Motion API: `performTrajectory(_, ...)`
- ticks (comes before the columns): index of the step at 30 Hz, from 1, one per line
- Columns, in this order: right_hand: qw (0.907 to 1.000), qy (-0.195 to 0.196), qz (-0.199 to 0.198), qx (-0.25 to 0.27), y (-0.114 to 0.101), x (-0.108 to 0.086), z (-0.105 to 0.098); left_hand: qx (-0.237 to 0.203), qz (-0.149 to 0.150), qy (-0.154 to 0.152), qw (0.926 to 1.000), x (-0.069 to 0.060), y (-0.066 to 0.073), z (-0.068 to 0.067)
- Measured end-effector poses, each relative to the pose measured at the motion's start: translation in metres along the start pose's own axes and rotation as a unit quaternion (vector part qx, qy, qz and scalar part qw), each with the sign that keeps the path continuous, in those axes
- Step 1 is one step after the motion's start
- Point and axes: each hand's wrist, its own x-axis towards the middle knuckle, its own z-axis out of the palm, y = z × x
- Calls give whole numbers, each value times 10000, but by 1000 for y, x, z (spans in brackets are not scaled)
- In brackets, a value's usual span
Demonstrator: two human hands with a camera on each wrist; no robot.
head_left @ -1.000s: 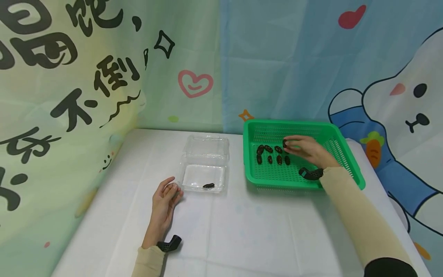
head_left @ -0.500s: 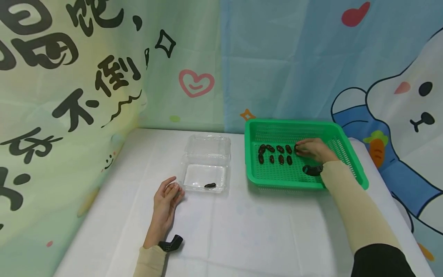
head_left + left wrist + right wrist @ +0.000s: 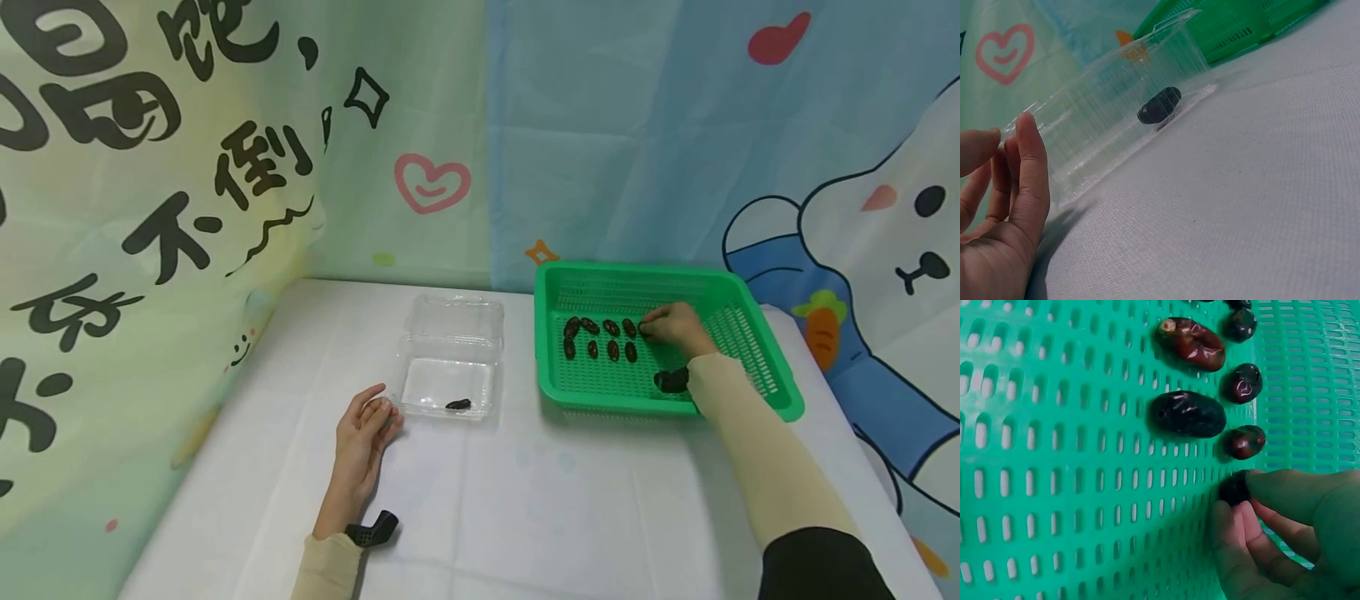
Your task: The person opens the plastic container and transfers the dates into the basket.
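My right hand (image 3: 678, 327) reaches into the green plastic basket (image 3: 622, 404). In the right wrist view, its thumb and fingers pinch a dark date (image 3: 1235, 487) at the end of a row. Several more brown dates lie on the basket floor to its left in two rows, among them a reddish wrinkled date (image 3: 1192, 345) and a long dark date (image 3: 1188, 414). My left hand (image 3: 362, 442) is at the near left corner of an open clear plastic box (image 3: 442, 379), pinching its rim between thumb and finger. One date (image 3: 1160, 105) lies inside the box.
A white cloth (image 3: 525, 517) covers the table. The box's lid (image 3: 457, 321) is folded back toward the printed curtain (image 3: 600, 125) behind. The basket stands right of the box, with a gap between them.
My right hand has moved slightly right inside the basket; a date now shows in the row where its fingers were. My left hand and the box have stayed in place.
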Motion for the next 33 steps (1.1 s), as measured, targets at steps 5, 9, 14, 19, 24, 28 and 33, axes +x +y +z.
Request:
performTrajectory(5,9999,31,-100,-102,-2,-2,-2,-6,-36,32,10000,1,-1,0)
performTrajectory(9,9988,110,-476,-97,-7,-9,-4,-27,-41,17,10000,1,0,1)
performTrajectory(14,9970,78,-770,-72,-21,-20,-2,9,-13,21,10000,1,1,1)
performTrajectory(19,9966,-144,-810,29,-41,-33,4,64,-34,17,10000,0,1,0)
performTrajectory(24,9948,-169,-993,-116,-66,-44,14,73,-45,18,10000,-1,2,-1)
performTrajectory(28,9901,-211,-1360,-287,-87,-54,23,103,-51,-1,9999,-1,2,0)
performTrajectory(33,9734,-585,-2176,-413,-110,-65,35,93,-49,-24,9999,-1,2,0)
